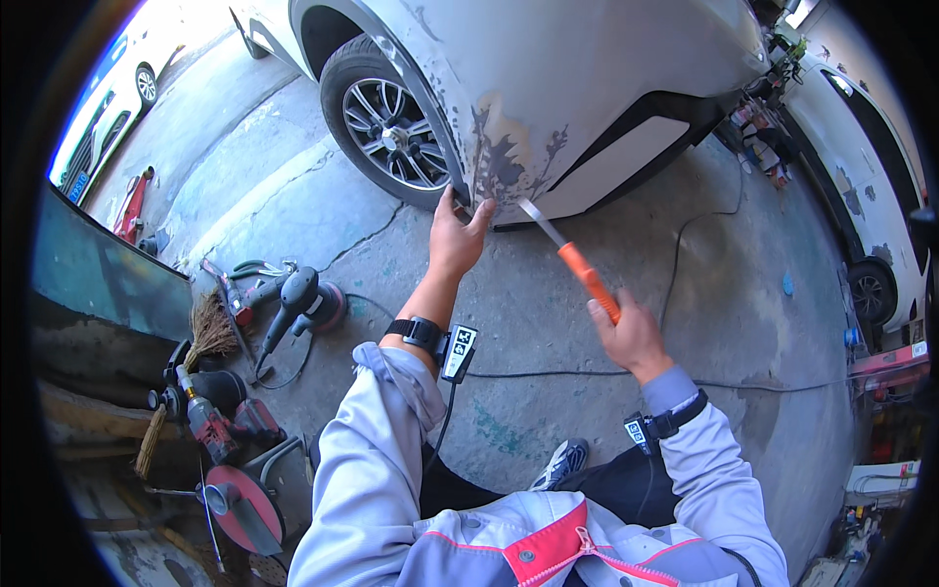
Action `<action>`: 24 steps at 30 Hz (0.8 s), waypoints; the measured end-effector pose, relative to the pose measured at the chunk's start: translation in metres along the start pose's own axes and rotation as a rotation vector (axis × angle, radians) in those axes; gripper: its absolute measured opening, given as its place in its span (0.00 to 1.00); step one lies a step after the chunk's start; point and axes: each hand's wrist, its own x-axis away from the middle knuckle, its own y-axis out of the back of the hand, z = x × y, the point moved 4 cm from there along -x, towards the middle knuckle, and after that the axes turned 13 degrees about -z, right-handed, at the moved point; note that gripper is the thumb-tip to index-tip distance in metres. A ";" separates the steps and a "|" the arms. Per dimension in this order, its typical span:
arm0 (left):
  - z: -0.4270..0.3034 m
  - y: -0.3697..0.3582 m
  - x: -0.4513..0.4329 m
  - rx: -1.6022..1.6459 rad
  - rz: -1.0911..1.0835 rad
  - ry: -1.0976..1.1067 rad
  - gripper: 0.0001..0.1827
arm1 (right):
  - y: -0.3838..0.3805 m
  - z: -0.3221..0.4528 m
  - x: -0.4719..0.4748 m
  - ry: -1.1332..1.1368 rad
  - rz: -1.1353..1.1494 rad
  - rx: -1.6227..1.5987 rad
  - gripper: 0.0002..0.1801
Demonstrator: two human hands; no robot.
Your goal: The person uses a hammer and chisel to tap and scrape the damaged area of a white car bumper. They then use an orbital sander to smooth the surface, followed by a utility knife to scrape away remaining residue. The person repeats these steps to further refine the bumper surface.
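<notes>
My left hand (456, 238) reaches up to the lower bumper corner (513, 214) of a white car, just behind the wheel arch trim. Its thumb and fingers straddle that corner. A small dark orange bit shows between them, too little to name. In my right hand (632, 336) is a tool with an orange handle (589, 279) and a flat bright metal end (541, 222). That metal tip meets or nearly meets the bumper, where the body panel (506, 158) shows worn grey and beige patches. Left of my left hand stands the car's wheel (392, 132).
A polisher (301, 297) with its cord lies on the concrete floor at left, near a straw brush (210, 326). Below are a red cordless impact tool (220, 425) and a red disc (242, 506). A black cable (546, 374) crosses the floor. Another white vehicle (866, 176) stands right.
</notes>
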 end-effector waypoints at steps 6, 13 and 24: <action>0.003 0.001 -0.003 0.027 0.078 0.074 0.43 | 0.009 -0.013 -0.005 -0.064 -0.134 -0.078 0.27; 0.000 0.005 -0.002 0.101 0.168 0.202 0.43 | 0.007 -0.017 -0.004 -0.065 -0.102 -0.106 0.28; 0.021 0.011 -0.010 0.201 0.152 0.222 0.38 | -0.013 -0.010 0.010 -0.030 0.023 -0.012 0.30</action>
